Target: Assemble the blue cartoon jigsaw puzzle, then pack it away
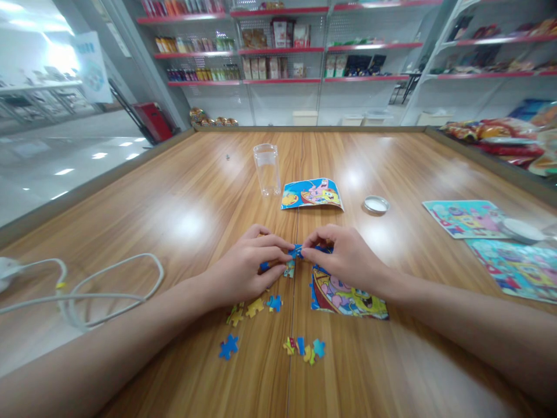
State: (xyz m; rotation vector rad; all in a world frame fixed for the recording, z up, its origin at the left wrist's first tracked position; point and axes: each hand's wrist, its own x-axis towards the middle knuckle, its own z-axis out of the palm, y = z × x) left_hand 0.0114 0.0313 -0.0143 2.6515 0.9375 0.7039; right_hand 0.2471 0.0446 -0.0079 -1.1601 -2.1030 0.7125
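My left hand (261, 261) and my right hand (343, 252) meet over the middle of the table. Between their fingertips lies a small joined group of blue puzzle pieces (296, 252); both hands pinch at it. A partly assembled cartoon puzzle (348, 296) lies flat under and in front of my right hand, its upper part hidden. Loose yellow puzzle pieces (255, 307) and a blue piece (274, 302) lie just below my left hand. Nearer me are a darker blue piece (228, 346) and a short row of several mixed pieces (309, 352).
Beyond my hands are a curved picture card (312, 193), a clear plastic jar (267, 169) and a round lid (376, 204). Two cartoon sheets (463, 219) lie at the right, another lid (522, 230) on them. A white cable (113, 255) loops at the left.
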